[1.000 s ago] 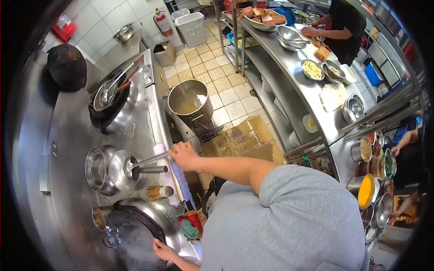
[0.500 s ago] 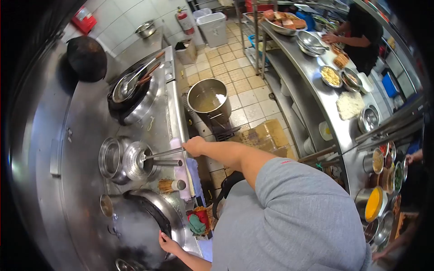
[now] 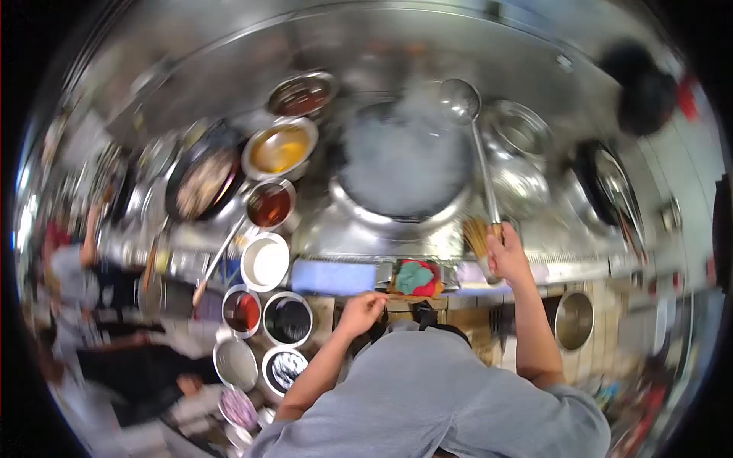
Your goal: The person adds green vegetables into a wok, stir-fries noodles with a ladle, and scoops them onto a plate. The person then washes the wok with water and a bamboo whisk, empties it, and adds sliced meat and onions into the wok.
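A long-handled metal ladle [image 3: 460,101] is in my right hand [image 3: 507,253], which is wrapped round the lower end of its handle. The ladle's bowl is raised at the right rim of a steaming wok [image 3: 405,164], whose inside is mostly hidden by steam. My left hand [image 3: 362,311] is in front of the stove edge, its fingers curled together near a folded blue cloth [image 3: 334,277]; whether it holds anything is too small to tell. Right of that cloth lie a green cloth [image 3: 413,276] and a red one. A bamboo brush [image 3: 476,235] stands beside my right hand.
Bowls of amber liquid [image 3: 279,149] and red sauce [image 3: 270,206] stand left of the wok, above a white container [image 3: 265,262]. Further left is a pan with food [image 3: 205,183]. Co-workers are at the far left. A tall pot [image 3: 574,320] stands at right.
The view has swung round to face the stove. My left hand has come off the wok's rim. My right hand has moved from beside the strainer and now holds the ladle upright by the wok.
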`<state>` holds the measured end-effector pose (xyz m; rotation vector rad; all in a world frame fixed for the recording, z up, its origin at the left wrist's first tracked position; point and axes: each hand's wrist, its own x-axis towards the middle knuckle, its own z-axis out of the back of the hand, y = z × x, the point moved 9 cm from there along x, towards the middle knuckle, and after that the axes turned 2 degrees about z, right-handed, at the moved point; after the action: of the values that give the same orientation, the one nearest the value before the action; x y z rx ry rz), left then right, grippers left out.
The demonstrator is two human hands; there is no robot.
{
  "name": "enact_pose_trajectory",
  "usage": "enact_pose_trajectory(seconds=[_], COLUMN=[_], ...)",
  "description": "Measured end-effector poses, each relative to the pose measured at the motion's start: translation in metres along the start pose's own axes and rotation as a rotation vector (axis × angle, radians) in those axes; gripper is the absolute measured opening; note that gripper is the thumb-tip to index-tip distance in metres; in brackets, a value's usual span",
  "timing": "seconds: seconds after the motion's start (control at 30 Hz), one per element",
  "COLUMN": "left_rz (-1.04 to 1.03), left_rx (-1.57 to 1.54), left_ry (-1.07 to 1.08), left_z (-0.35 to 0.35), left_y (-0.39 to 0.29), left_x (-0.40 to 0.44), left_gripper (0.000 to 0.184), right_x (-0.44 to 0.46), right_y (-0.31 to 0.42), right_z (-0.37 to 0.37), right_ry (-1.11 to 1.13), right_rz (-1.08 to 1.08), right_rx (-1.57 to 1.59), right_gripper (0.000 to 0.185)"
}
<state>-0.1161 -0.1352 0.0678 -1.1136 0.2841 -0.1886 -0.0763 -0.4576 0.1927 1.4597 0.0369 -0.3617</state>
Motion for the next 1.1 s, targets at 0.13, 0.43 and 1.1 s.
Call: enact_pose_trajectory(seconds=[0.13, 0.43, 1.1], left_rz=[0.241, 0.782, 0.864], left_rx=[-0.008, 0.087, 0.093], left_ry=[0.042, -0.085, 0.044], left_z=[-0.028, -0.080, -0.099], left_y=[0.074, 0.245, 0.302], left_x=[-0.051, -0.189, -0.201], left_gripper=[0.023, 0.035, 0.040], right_x=[0.019, 0.094, 0.016], right_y=[0.055, 0.055, 0.033], right_z=[-0.088, -0.282, -0.172], right_ry=[0.351, 0.581, 0.774], right_rz=[0.042, 0.181, -0.410], right_rx=[0.045, -0.162, 1.024], right_gripper=[0.031, 0.033, 0.030])
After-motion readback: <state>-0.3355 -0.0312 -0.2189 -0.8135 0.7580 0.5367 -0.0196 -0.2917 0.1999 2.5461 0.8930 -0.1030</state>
